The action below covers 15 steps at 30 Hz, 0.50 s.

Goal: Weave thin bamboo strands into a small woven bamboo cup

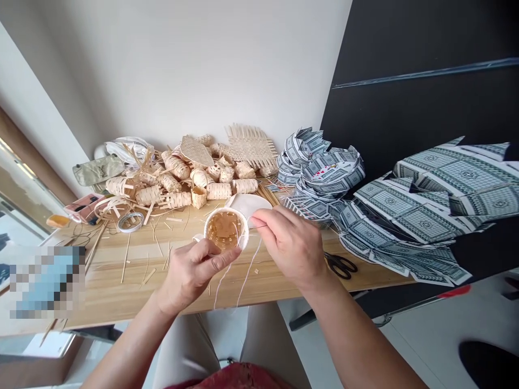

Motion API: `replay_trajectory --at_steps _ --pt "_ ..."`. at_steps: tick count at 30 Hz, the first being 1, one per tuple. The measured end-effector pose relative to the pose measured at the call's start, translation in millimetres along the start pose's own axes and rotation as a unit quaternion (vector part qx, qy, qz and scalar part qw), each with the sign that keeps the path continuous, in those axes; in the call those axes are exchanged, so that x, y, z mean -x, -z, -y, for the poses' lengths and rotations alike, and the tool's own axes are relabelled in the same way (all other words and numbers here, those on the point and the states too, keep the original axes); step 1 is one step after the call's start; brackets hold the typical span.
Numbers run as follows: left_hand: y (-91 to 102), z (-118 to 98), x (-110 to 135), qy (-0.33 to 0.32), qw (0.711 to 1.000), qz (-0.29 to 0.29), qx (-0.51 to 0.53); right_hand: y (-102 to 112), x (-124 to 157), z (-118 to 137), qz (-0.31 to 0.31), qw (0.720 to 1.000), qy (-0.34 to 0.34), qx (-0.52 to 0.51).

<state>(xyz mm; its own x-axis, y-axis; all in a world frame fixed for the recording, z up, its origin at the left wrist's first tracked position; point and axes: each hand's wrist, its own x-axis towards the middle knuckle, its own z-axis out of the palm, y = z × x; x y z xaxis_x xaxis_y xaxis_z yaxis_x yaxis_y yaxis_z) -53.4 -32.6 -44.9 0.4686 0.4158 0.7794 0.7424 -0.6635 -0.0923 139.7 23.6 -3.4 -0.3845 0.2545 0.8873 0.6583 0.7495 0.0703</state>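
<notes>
The left hand (190,276) holds a small round bamboo basket (224,228) with a white cloth edge at its 1 o'clock, while the right hand (290,247) pinches thin white thread (249,275) in a narrow, firm grip

bare forearms (130,356), cream trousers (267,346), red hem (231,376)

Pale woven bamboo cylinders (178,183) lie heaped on the light wooden surface (121,297) beside a flat, square-woven bamboo mat (251,146), while black-handled scissors (340,265) rest just below folded grey-green patterned paper sheets (405,216); a narrow tape roll (130,221) sits leftward.
</notes>
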Motion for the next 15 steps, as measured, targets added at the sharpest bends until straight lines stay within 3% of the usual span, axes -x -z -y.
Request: replay_trajectory --at_steps 3,8,10,12,15 --pt "0.3 0.0 1.2 -0.008 1.000 0.012 0.025 -0.4 -8.8 -6.4 -0.011 0.997 0.057 0.055" --pt "4.0 -3.2 -0.4 -0.026 0.997 0.066 0.036 -13.0 -18.4 -16.4 -0.016 0.992 0.091 0.082" --pt "5.2 -5.9 -2.2 -0.029 0.996 0.081 0.034 -21.3 -22.2 -19.1 0.008 0.997 0.056 0.049" --pt "5.3 -8.3 -3.8 -0.026 0.996 0.085 0.031 -29.3 -26.0 -21.6 0.048 0.998 -0.027 -0.041" --pt "5.1 -6.9 -3.5 -0.006 0.998 0.069 0.008 -32.3 -24.6 -27.6 0.076 0.976 -0.120 -0.163"
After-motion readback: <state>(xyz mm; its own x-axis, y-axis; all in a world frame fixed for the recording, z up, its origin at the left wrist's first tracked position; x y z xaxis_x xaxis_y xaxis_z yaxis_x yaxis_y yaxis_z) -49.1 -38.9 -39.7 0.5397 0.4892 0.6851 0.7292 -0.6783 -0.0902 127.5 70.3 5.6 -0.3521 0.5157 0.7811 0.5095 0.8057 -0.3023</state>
